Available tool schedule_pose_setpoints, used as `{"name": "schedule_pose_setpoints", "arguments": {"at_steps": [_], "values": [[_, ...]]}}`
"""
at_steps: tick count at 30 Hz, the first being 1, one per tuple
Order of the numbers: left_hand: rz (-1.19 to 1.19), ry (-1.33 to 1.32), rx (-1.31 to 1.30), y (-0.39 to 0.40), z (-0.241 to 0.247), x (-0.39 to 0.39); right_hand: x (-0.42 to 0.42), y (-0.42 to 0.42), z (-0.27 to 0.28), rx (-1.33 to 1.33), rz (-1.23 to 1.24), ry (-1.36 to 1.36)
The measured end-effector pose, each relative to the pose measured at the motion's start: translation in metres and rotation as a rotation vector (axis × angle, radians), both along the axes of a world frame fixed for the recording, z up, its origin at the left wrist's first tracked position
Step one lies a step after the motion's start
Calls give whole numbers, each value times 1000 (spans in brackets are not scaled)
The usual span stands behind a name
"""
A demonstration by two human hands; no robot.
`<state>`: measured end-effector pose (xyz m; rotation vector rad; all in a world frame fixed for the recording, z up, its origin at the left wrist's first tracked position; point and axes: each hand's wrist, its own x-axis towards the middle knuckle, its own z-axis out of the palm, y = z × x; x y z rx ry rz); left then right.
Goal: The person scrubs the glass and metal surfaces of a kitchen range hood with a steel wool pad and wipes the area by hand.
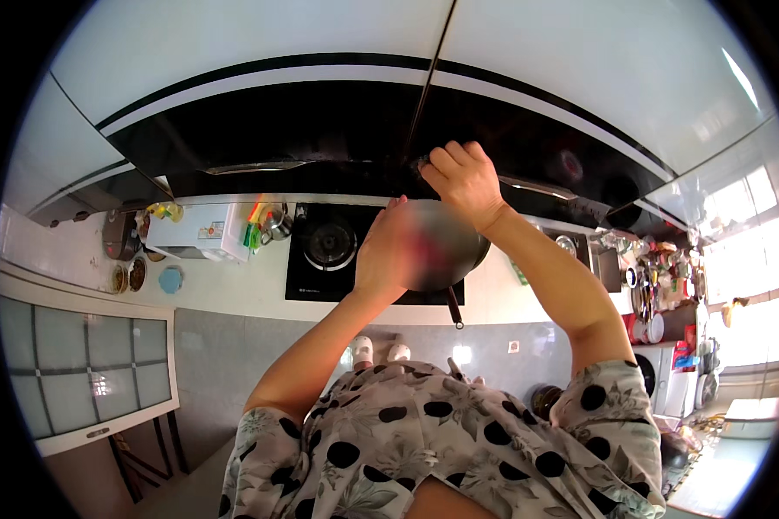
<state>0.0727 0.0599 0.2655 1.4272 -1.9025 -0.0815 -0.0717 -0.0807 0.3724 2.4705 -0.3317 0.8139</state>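
Note:
My left hand [384, 250] is raised over the middle of the black gas stove [318, 292], its fingers pointing up beside a blurred round patch. That patch hides what, if anything, the hand holds. My right hand [464, 178] is higher, its fingers bent against the lower edge of the black cabinet front; a small dark thing shows at its fingertips, too unclear to name. Behind the blur a pan shows only in part, with its dark handle [454, 307] pointing towards me over the counter edge. The left burner [330, 245] is uncovered.
White and black cabinets [266, 123] overhang the counter. A metal kettle [276, 225], a white appliance [191, 228] and a light blue container [171, 279] stand left of the stove. A sink [605, 263] and crowded kitchenware lie right. A glazed door [97, 363] is at the lower left.

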Motion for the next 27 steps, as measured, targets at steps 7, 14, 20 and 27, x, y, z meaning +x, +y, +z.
{"name": "schedule_pose_setpoints", "arguments": {"at_steps": [7, 14, 20, 27], "values": [[57, 50, -21, -9, 0, 4, 13, -5, 43, -76, -19, -174], [70, 88, -7, -6, 15, 7, 6, 0, -5, 53, 8, 46], [67, 169, -6, -15, 16, 1, 11, -3, 4, 15, 28, -80], [91, 192, -3, -12, 19, 10, 12, 3, 23, 17, -31, -163]]}}
